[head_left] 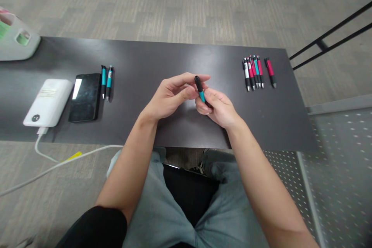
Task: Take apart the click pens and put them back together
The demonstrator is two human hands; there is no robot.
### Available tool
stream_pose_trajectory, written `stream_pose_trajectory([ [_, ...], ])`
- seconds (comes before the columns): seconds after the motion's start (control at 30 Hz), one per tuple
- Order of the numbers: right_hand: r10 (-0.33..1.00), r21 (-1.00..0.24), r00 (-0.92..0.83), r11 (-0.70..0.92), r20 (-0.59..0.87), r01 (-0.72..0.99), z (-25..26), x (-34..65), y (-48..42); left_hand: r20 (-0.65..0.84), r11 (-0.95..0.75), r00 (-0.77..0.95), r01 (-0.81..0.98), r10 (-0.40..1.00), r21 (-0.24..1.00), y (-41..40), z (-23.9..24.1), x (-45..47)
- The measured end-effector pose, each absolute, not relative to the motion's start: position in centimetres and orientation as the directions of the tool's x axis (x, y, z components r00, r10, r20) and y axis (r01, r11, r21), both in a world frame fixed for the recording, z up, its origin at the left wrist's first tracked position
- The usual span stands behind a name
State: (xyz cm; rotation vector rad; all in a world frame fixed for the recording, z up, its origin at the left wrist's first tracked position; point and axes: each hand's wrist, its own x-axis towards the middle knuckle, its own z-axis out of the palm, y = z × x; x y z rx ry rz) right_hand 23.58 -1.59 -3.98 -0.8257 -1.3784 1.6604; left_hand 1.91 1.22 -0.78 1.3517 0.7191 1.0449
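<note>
A teal and black pen (201, 92) stands tilted above the middle of the table, its black end uppermost. My right hand (216, 105) is closed around its lower part, thumb on the near side. Just left of the pen is my left hand (173, 95), index finger stretched out behind the pen's top and thumb apart from it. Whether the left fingertips touch the pen is hard to see. To the right lies a row of several pens (253, 73) in white, red and teal, with a separate red pen (270, 72) beside it. Two teal pens (109, 83) lie at the left.
The dark table (139, 124) bears a black phone (85, 99) and a white power bank (48, 102) with a white cable (87, 154) running off the front edge. A pale plastic container (20, 42) stands at the far left corner. Black metal bars (325, 46) rise at the right.
</note>
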Motion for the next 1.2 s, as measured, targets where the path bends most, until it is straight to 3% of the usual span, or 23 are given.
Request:
stream_pose_trajectory([
  [0.13, 0.884, -0.988, -0.466, -0.040, 0.036, -0.151, -3.9, 23.4, -1.6, 0.179, -0.109, 0.335, -0.215, 0.925, 0.970, 1.1, -0.9, 2.6],
  [0.43, 0.978, -0.980, -0.126, 0.177, 0.166, 0.085, -4.8, 21.0, -2.1, 0.336, -0.330, 0.026, -0.123, 0.942, 0.936, 0.1, -2.1, 5.0],
  [0.7, 0.945, -0.908, -0.003, 0.315, 0.327, 0.276, -3.5, 20.5, -3.0, 0.317, -0.347, -0.160, -0.222, 0.935, 0.911, 0.2, -2.5, 6.3],
  [0.87, 0.933, -0.889, 0.007, 0.342, 0.361, 0.304, -3.2, 21.2, -2.5, 0.276, -0.298, -0.141, -0.176, 0.951, 0.938, 1.0, -2.0, 5.7],
  [1.2, 0.910, -0.817, -0.137, 0.413, 0.392, 0.402, -3.4, 23.7, -1.3, 0.278, -0.273, 0.020, -0.141, 0.960, 0.952, 1.6, -2.5, 4.0],
])
